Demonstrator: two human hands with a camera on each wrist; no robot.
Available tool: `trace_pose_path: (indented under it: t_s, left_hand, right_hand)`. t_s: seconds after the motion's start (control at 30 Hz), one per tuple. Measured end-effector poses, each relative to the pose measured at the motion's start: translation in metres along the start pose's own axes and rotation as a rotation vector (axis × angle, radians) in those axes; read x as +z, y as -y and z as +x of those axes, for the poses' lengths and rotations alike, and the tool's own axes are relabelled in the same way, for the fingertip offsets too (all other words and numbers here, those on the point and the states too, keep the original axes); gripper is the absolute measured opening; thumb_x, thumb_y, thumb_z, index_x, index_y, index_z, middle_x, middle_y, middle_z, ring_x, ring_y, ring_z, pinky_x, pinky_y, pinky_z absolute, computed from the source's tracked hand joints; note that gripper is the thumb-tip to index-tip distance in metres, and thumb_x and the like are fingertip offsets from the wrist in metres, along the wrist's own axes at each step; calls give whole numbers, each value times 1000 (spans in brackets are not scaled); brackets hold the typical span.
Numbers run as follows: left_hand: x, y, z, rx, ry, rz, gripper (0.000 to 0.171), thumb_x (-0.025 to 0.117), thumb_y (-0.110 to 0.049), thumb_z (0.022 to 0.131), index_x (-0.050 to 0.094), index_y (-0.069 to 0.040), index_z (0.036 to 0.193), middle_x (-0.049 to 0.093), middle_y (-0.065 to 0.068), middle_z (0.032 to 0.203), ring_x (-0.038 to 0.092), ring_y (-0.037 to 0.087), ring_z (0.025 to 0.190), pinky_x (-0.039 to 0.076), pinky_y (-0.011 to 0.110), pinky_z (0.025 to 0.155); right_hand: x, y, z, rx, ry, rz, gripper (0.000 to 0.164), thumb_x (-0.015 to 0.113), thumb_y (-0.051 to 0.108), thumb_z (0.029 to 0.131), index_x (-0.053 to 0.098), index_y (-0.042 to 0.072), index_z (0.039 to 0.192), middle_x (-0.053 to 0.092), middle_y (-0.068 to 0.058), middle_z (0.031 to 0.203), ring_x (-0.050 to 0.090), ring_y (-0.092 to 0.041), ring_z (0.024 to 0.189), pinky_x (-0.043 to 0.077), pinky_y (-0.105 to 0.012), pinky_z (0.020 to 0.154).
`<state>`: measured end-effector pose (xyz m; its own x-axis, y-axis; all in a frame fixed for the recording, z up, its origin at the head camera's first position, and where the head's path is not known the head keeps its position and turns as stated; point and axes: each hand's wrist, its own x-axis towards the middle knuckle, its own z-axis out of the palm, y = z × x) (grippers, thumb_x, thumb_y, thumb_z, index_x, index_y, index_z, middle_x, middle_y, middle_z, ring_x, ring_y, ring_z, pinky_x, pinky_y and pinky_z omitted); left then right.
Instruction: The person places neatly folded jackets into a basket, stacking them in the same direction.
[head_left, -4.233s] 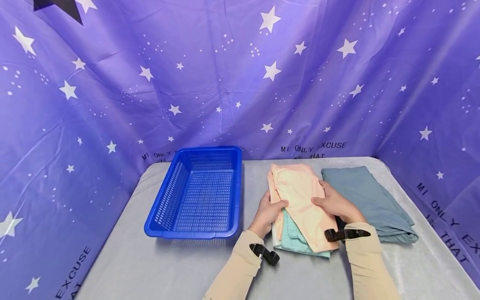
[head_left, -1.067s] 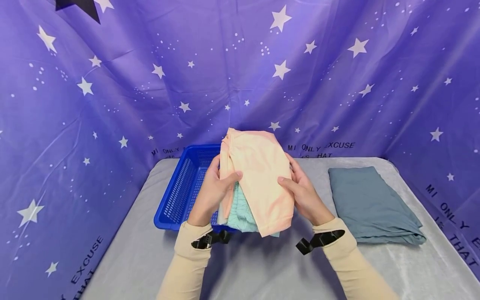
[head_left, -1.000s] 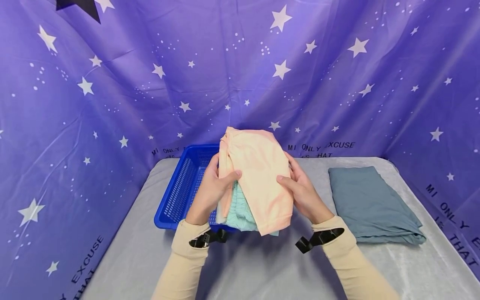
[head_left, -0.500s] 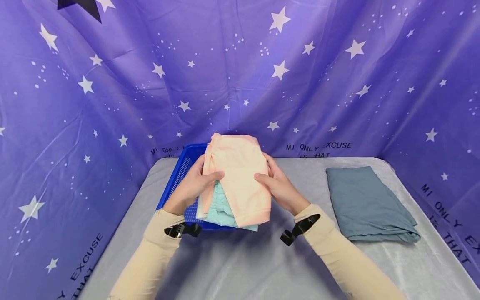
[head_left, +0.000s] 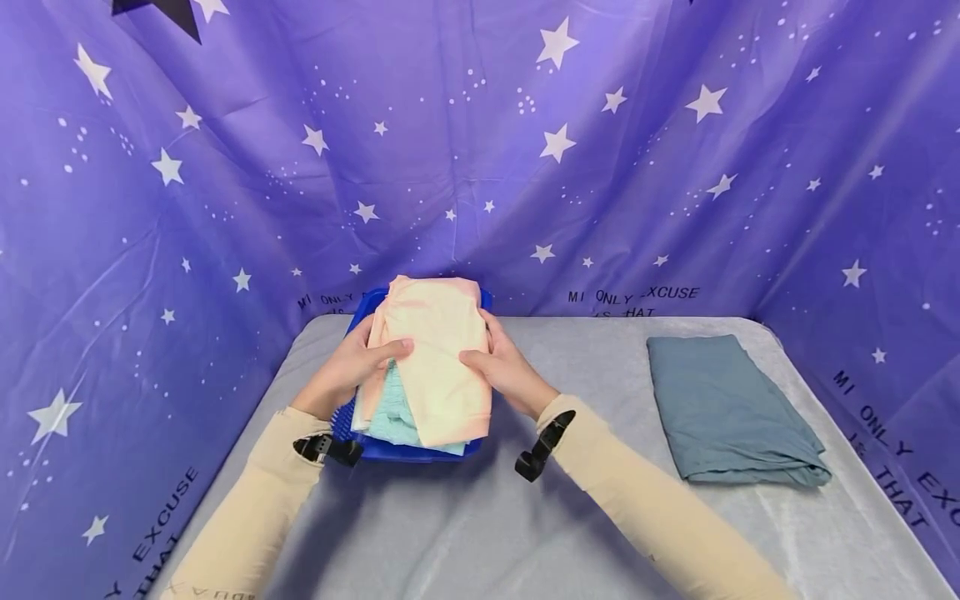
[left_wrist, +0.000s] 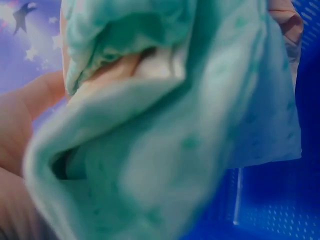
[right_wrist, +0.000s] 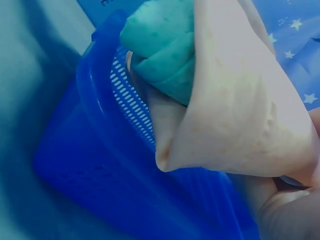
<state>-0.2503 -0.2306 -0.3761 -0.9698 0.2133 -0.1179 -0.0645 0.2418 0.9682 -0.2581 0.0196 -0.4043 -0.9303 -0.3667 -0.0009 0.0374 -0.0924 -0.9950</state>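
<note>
Between both hands is a bundle of folded clothes, peach cloth (head_left: 442, 367) on top and mint green cloth (head_left: 393, 413) showing beneath. My left hand (head_left: 348, 367) grips its left edge, thumb on top and fingers underneath. On the opposite edge my right hand (head_left: 512, 367) holds on the same way. The bundle overlaps the blue plastic basket (head_left: 420, 454) and hides most of it. In the left wrist view, spotted mint cloth (left_wrist: 150, 165) hangs with the basket (left_wrist: 300, 200) below. The right wrist view shows the peach cloth (right_wrist: 245, 100) above the basket's rim (right_wrist: 95, 110).
A folded grey-blue cloth (head_left: 731, 408) lies on the right side of the grey-covered table (head_left: 585, 517). Purple star-printed curtains (head_left: 450, 167) enclose the back and both sides.
Both hands have lifted the folded clothes from the table's right-centre and carried them left, over the basket. The grey-blue cloth stays where it was on the table.
</note>
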Motion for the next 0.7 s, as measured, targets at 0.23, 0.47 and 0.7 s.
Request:
trace_pose_path:
  t_s: [0.23,0.47,0.7]
  left_hand:
    - [-10,10,7,-88,-30,17,90,76,-21,94,17,-15,162,61,16,127,73,16,90,61,32,80]
    - [-15,17,17,-152,-48,65,93,76,-22,94,15,-15,164,61,17,131,72,15,91,60,30,81]
    - [-17,24,31,-192,-6,129,97,73,-23,95,7,-18,166,46,18,153,59,32,126,50,43,105]
  right_hand:
    - [9,-8,15,29,-25,-63,85,61,2,96,12,15,165,27,-9,168,35,-24,151,33,-45,123]
    - [12,-12,31,94,-24,-87,87,61,2,94,11,12,164,28,-13,167,36,-25,150,33,-44,123]
    - [13,-17,41,160,-53,-135,93,64,7,89,10,9,164,25,-15,168,35,-30,150,32,-47,123]
